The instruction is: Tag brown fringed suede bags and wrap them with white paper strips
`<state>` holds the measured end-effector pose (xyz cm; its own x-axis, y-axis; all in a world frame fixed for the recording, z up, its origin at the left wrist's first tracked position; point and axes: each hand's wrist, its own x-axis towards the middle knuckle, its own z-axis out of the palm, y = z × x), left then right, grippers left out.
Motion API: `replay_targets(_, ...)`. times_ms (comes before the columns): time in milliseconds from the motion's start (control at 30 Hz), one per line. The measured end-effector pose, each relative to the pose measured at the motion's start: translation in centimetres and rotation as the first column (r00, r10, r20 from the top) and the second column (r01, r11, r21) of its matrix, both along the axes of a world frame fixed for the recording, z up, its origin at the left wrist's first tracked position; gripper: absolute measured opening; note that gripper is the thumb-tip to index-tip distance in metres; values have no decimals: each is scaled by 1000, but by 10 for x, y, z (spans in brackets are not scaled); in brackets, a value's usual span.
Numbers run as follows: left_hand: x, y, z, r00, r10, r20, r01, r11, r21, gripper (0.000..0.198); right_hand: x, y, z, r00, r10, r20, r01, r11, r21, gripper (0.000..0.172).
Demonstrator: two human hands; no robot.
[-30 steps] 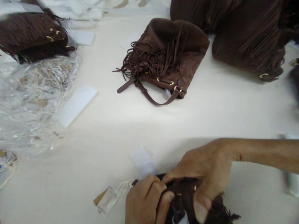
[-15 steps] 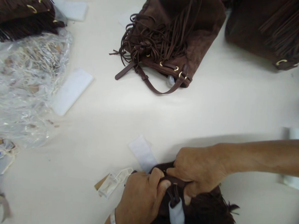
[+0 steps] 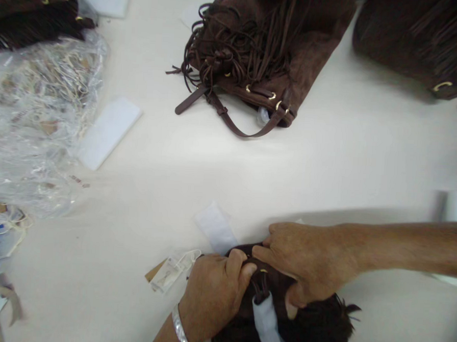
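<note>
A dark brown fringed bag (image 3: 240, 314) lies at the lower middle, with both of my hands on its top edge. My left hand (image 3: 214, 293) pinches the rim, thumb and bent fingers closed on it. From the other side, my right hand (image 3: 311, 262) grips the same edge, its thumb on the outer face and its fingertips over the rim. Between the hands, brown cords come out of the bag below a gold eyelet, wrapped in a white sleeve (image 3: 267, 321). Beside my left hand lies a hang tag (image 3: 167, 274) on a white string. White tissue (image 3: 216, 226) lies at the bag's far edge.
Another brown fringed bag (image 3: 257, 55) with a strap lies at the top centre. Further bags lie at the upper right (image 3: 411, 48) and upper left (image 3: 29, 23). A clear plastic bag of strung tags (image 3: 43, 120) spreads at left, near a white flat pad (image 3: 110, 131).
My right hand has shifted slightly along the rim. The bag's white-wrapped cords have moved a little to the left. The view has tilted slightly.
</note>
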<state>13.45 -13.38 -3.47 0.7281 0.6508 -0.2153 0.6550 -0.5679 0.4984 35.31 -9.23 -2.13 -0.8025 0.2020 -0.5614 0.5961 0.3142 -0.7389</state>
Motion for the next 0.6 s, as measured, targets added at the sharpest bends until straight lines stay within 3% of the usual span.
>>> replay_targets(133, -1, -4, -5, 1000, -11, -18, 12, 998, 58, 9, -7, -14, 0, 999, 39, 19, -42, 981, 190, 49)
replay_targets(200, 0, -8, -6, 999, -10, -30, 13, 996, 94, 8, -4, -14, 3, 999, 31, 21, -35, 979, 200, 44)
replay_targets(300, 4, -11, -7, 998, 18, -56, -10, 990, 143, 10, 3, 0, 6, 992, -125, -12, 124, 972, 200, 42)
replay_targets(367, 6, -13, -8, 996, 35, -81, -19, 982, 188, 13, -1, 16, 5, 955, -274, -114, 297, 889, 350, 37)
replay_targets(433, 8, -14, -8, 993, 45, -106, -20, 973, 229, 17, -16, 29, -1, 921, -309, -236, 388, 767, 510, 44)
replay_targets(533, 8, -16, -10, 989, 56, -140, -17, 965, 261, 21, -50, 38, -12, 930, -257, -261, 366, 683, 632, 70)
replay_targets(600, 6, -18, -12, 985, 58, -161, -12, 962, 271, 25, -70, 36, -18, 940, -284, -187, 332, 644, 689, 71)
